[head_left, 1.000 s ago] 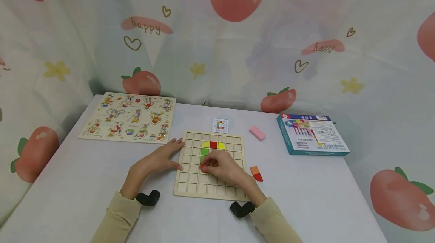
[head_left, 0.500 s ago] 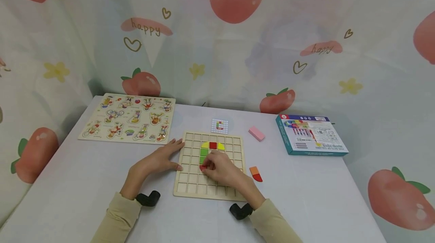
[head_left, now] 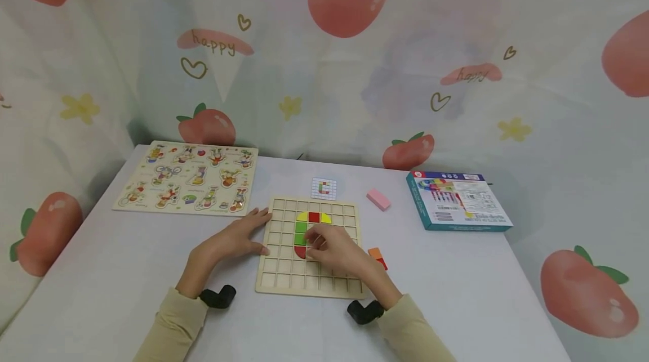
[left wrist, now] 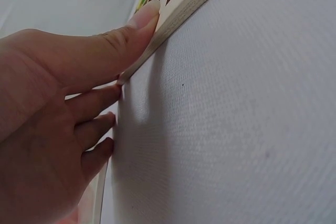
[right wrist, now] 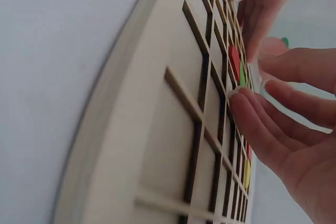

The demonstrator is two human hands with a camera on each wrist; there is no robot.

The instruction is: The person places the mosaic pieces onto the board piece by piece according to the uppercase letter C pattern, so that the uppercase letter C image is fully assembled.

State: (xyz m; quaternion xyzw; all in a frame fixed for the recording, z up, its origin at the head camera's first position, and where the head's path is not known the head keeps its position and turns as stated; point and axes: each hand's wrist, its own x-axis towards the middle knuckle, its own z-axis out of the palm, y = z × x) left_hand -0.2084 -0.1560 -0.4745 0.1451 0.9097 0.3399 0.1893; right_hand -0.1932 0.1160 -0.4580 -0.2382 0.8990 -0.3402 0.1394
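On board, red piece beside grip

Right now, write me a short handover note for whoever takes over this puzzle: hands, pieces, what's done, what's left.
Left hand: flat, fingers straight, steadying the left edge of the grid board.
Right hand: over the middle of the board, fingertips beside the red quarter piece; it holds nothing that shows.
Done: yellow, red and yellow pieces across the top, two green pieces below on the left, the red quarter piece under them.
Left: the orange and red pieces lie loose on the table right of the board. The pattern card lies just beyond the board.
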